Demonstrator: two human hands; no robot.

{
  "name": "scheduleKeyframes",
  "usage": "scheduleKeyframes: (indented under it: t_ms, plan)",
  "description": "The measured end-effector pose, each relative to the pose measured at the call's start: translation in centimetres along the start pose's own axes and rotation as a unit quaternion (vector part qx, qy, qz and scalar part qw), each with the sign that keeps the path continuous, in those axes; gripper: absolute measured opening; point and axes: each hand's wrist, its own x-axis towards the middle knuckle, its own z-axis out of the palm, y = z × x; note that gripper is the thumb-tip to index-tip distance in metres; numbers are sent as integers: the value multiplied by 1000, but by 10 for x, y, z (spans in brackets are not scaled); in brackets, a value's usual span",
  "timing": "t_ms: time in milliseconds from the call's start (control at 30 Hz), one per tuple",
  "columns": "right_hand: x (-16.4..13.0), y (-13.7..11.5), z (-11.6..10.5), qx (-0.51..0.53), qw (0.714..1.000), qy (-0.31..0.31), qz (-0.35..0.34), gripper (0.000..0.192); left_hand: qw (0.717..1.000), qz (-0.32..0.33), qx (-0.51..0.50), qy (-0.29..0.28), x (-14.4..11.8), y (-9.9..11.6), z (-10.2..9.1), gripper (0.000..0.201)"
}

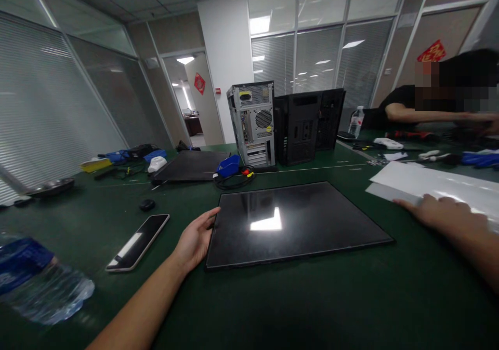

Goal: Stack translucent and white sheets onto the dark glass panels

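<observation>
We see a flat black panel [296, 223] lying face up on the green table [273, 308], glossy enough to throw back a bright patch of ceiling light near its middle. It is thin, rectangular, and sits level, between our two hands.

Our left hand [195, 238] rests on the table against the panel's left edge, palm turned toward it, fingers loosely curved and touching the rim; it grips nothing, just presses alongside. The forearm runs back toward the lower left. Our right hand [440, 212] lies palm down, fingers spread flat, on a white sheet [436, 181] to the right of the panel, well apart from its edge. It holds nothing either.

Left of the left hand lies a phone [138, 241], screen up, and farther left and nearer to us a water bottle [35, 282] on its side. Beyond the panel, away from both hands, stand a grey PC case [253, 124] and a black case [306, 124], back panels toward us, with a second dark panel [191, 164] flat to their left. Beyond the right hand another person [436, 101] leans over the table.
</observation>
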Motion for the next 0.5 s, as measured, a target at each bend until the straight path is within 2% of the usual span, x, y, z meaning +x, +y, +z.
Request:
scheduleKeyframes:
  t_ms: [67,100,200,333,500]
  plan:
    - [-5,-5,-8,-1,999,-40,35,91,1000,-14,-5,16,1,-1,-1,25]
    - [-8,-8,-11,1,999,-44,29,89,1000,-14,-2,25,1,-2,-1,22]
    - [-10,-12,-15,20,999,-34,-24,86,999,3,18,36,2,-5,-3,17]
    - [-8,-11,-12,49,994,-69,-69,77,999,12,46,9,1,-6,-4,12]
    - [-13,-16,-16,41,993,-59,-88,69,997,-6,76,2,1,-5,-5,23]
